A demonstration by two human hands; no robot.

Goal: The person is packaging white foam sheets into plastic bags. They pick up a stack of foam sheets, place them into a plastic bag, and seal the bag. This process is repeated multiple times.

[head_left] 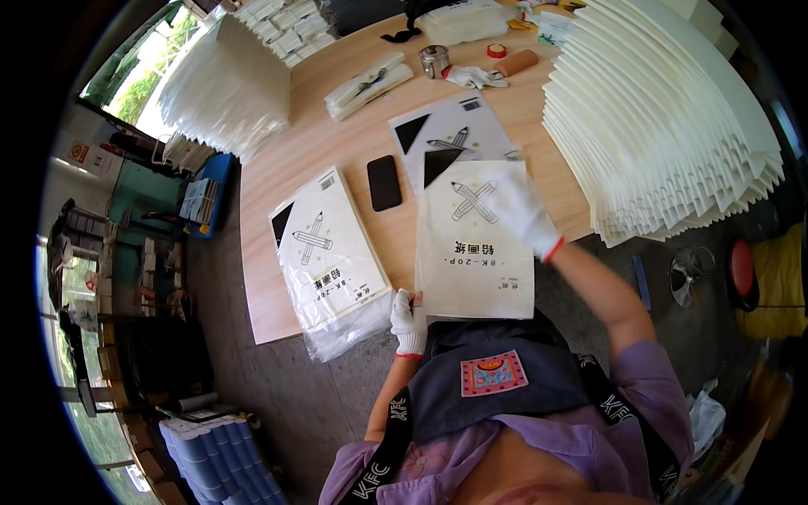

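Right of the smartphone [385,183], I'd smooth the pencil-printed packet [475,248] evenly: left hand [408,326], fingers curled, grip unclear; right hand [522,212], fingers too blurred to tell.

On your worktop [337,141] lies a black phone [385,183]; farther off, you see a metal mug [434,63], a loose white glove [473,77] beside it, a red roll [497,51] and a brown cylinder [517,63]. Blue bundles [220,463] stand to your left.
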